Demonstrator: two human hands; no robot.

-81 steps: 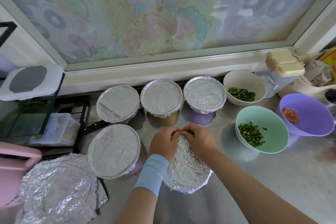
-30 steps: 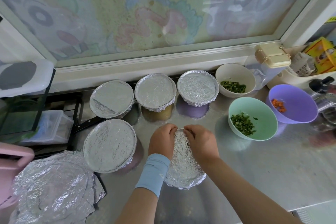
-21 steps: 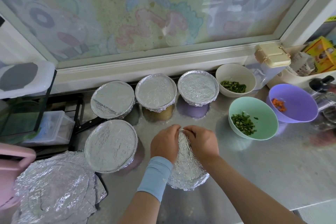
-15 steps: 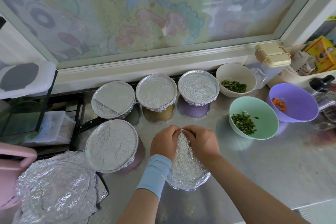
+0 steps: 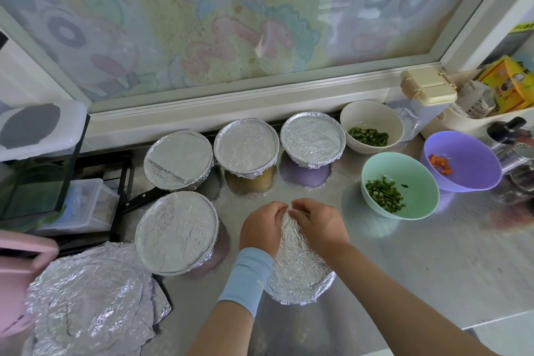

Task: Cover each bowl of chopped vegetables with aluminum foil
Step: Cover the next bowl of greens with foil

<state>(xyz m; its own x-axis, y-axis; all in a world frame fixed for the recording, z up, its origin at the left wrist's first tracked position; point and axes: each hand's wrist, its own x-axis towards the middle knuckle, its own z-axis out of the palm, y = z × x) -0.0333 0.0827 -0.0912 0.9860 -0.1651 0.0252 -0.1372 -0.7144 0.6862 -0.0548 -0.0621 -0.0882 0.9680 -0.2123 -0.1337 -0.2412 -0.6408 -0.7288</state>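
Foil sheet (image 5: 297, 263): lies crinkled over the bowl nearest the body, on the counter (image 5: 390, 269); turned down along the near rim; hides the bowl beneath completely.
Left hand (image 5: 261, 228): curls over the far rim and pinches the sheet's far edge; wears a blue wristband (image 5: 247, 277) on the forearm.
Right hand (image 5: 320, 225): curls and pinches the same edge, fingertips almost meeting the left's.
Why held so: probably to tuck the loose far edge under the lip, for a tight cover all round.
Step in hand: sealing the fifth bowl; looks nearly done.
Covered bowls (image 5: 246, 150): four finished. Three stand in a row by the window ledge, one in front at the left, just beside the bowl in work.
Why there: likely pushed back and left to keep working room in front.
Open bowls: three, at the right, well apart from the hands.
- white bowl (image 5: 372, 115): holds chopped greens.
- green bowl (image 5: 416, 173): holds chopped greens.
- purple bowl (image 5: 474, 165): holds a few orange cubes, probably carrot.
Why there: seemingly queued on the right, within reach for the coming turns.
Spare foil (image 5: 86, 298): sits in a loose crumpled pile at the near left corner, close to hand; number of sheets impossible to tell.
Count: eight bowls in all. Four covered, one being covered, three bare.
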